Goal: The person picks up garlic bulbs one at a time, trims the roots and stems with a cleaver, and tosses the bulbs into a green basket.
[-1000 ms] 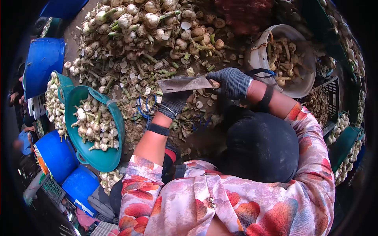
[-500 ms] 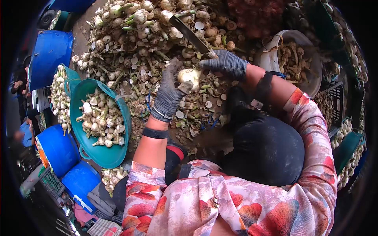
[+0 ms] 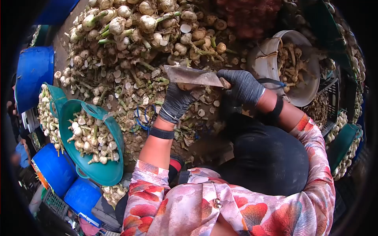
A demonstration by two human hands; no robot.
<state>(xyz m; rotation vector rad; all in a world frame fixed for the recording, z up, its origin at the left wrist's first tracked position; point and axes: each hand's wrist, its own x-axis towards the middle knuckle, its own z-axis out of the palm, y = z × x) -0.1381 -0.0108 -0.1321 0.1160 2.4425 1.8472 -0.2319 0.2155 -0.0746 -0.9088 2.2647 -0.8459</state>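
Holding my left hand [image 3: 176,101] curled up beneath the knife [image 3: 195,76], I cannot tell what sits in its fingers, since the blade covers them. My right hand [image 3: 241,85] is wrapped tightly around the handle, with the blade reaching across to the left. To do this well, I would tuck my left fingertips below the edge, steady whatever they hold, and make short, firm strokes from the right wrist, working over the scraps [image 3: 206,111] and not above my knee [image 3: 271,157]. Counting from the left, I make out four blue tubs [image 3: 34,78], one of them cut off at the top of the view. Next comes one green basin [image 3: 88,173] in plain sight, part filled with garlic bulbs [image 3: 92,137], and another green container [image 3: 59,98] just behind it, with more bulbs alongside. In front of me lies one big heap [image 3: 118,59] of garlic, far too many to number, some with green stalks on. Between that and my body there are two gloved hands and one knife. Farther right stand one pale bucket [image 3: 267,61] with stalky bulbs inside and, just beside it, one black crate [image 3: 334,94]. Garlic also lines the right-hand edge, too crowded and dark for a fair count.
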